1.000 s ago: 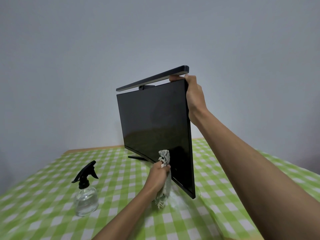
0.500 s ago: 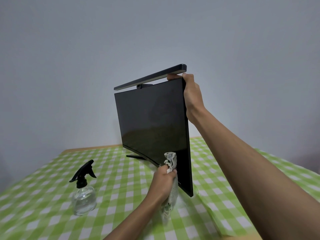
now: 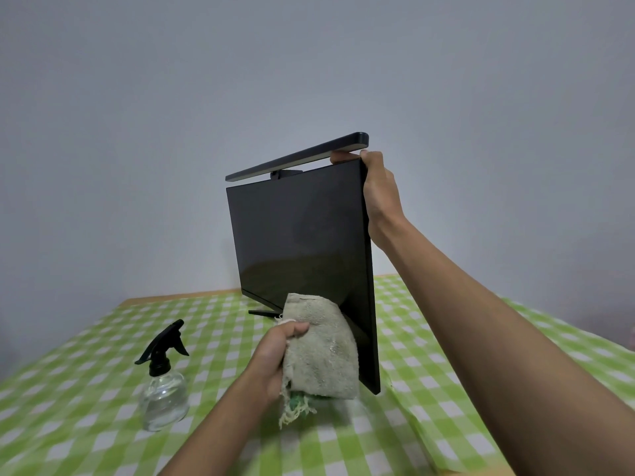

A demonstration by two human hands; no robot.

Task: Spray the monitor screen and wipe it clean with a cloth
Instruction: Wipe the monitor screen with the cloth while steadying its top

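A plain grey wall (image 3: 137, 132) filled the background. Below it stretched the bench (image 3: 86, 441), covered with a green-and-white checked sheet, with a strip of bare wooden edge showing at the far side.

The monitor (image 3: 295, 242) stood towards the far middle of the bench, its dark, switched-off screen angled to face left of the camera, so that its right edge was nearest. A long dark light bar (image 3: 299, 156) sat clipped along its top edge.

The beige cloth (image 3: 323, 352), frayed at its lower end, lay against the bottom right part of the screen, covering the lower corner area. The left hand (image 3: 275, 359) gripped it from the left, thumb curled over the top of the bunched fabric and fingers hidden behind it.

The right hand (image 3: 379, 190) clasped the monitor's upper right corner, fingers wrapped over the top edge just under the light bar.

The clear spray bottle (image 3: 163, 383) with its black trigger head stood upright on the bench, to the left of the left hand and apart from the monitor.

A thin black foot (image 3: 263, 313) of the stand showed below the screen.
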